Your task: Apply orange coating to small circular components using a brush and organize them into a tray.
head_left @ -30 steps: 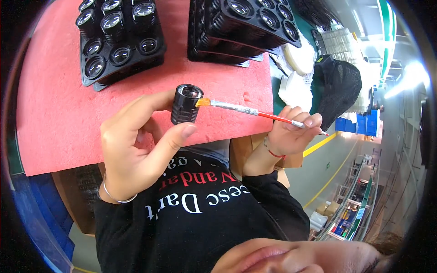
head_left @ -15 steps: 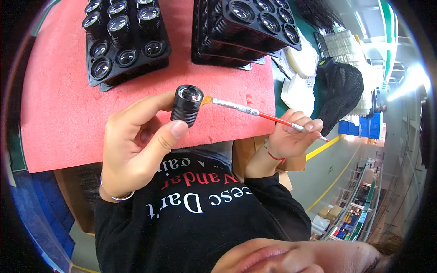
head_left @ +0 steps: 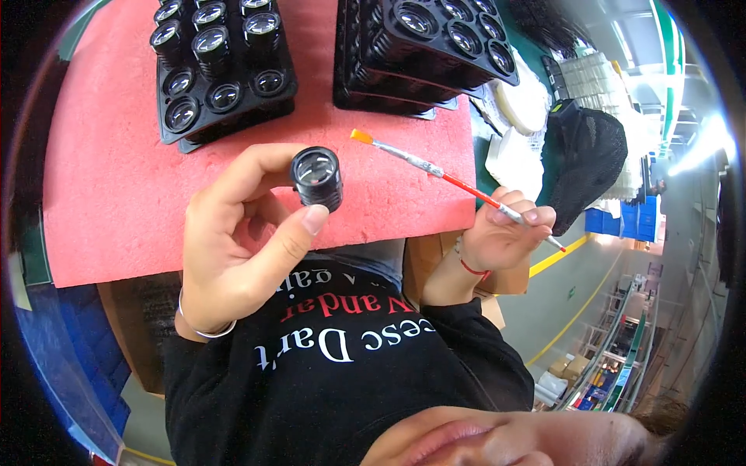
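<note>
Between the thumb and fingers of my left hand (head_left: 241,241) is a black cylindrical lens barrel (head_left: 317,177), its glass end tilted up toward the camera. My right hand (head_left: 509,231) is closed round the rear of a slim red paintbrush (head_left: 423,166) with a silvery front section. The orange bristles point up and left, just right of the barrel and apart from it. Beyond my left hand, a black tray (head_left: 233,116) carries several similar lens barrels, some standing taller than others.
A pink foam mat (head_left: 124,186) covers the work surface. Stacked black trays (head_left: 381,92) of lenses stand at the back, right of centre. White round pads (head_left: 517,163) and a black mesh item (head_left: 588,159) lie at the right. Cardboard (head_left: 509,276) shows below the mat's front edge.
The brush has come away from the barrel's side, its bristle tip swinging upward. My left hand has tilted the barrel, so its glass end faces the camera more.
</note>
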The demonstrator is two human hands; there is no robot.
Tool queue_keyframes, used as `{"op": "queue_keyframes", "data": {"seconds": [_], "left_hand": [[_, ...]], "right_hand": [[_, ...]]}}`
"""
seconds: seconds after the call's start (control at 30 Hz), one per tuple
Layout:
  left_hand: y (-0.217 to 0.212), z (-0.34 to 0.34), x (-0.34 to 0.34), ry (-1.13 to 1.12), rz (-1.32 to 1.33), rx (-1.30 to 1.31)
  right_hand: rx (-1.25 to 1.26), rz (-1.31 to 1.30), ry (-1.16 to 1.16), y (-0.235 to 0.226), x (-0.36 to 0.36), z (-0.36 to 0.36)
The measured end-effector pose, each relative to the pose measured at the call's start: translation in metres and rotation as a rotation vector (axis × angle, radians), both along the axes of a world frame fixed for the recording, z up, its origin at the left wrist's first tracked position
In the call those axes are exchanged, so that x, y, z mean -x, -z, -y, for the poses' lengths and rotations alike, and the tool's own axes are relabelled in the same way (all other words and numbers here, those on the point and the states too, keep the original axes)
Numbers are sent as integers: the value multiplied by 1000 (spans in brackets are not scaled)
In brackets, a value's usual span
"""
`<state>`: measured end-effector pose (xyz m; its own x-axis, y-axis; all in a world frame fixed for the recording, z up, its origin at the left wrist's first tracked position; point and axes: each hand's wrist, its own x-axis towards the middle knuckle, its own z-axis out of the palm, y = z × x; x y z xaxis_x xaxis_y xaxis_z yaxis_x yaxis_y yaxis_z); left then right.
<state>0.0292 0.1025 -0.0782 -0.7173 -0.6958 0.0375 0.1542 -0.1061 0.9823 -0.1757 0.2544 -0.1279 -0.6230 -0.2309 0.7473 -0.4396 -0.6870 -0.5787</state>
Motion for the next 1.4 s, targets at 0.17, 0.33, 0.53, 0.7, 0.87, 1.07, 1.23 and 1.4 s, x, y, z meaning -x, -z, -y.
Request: {"op": "queue_keyframes", "data": {"seconds": [0.17, 0.33, 0.53, 0.7, 0.87, 1.07, 1.23, 1.4], "left_hand": [[-8, 20, -17, 88, 147, 303], [-26, 49, -38, -326, 446, 757], [-22, 97, -31, -335, 563, 1000], [-27, 101, -24, -324, 607, 1001], [-26, 105, -20, -272, 559, 956], [-73, 73, -6, -545, 848, 1182], [-108, 71, 56, -381, 846, 1508], [-157, 25, 136, -151, 1002, 1487]], "right_hand": [[10, 16, 21, 1, 1, -1], [42, 7, 40, 0, -2, 2], [-18, 9, 5, -1, -5, -2], [-38, 5, -9, -2, -3, -2], [84, 60, 27, 0, 1, -3], [3, 27, -12, -2, -1, -5], [-26, -49, -55, -4, 0, -7], [-14, -35, -162, -4, 2, -9]]}}
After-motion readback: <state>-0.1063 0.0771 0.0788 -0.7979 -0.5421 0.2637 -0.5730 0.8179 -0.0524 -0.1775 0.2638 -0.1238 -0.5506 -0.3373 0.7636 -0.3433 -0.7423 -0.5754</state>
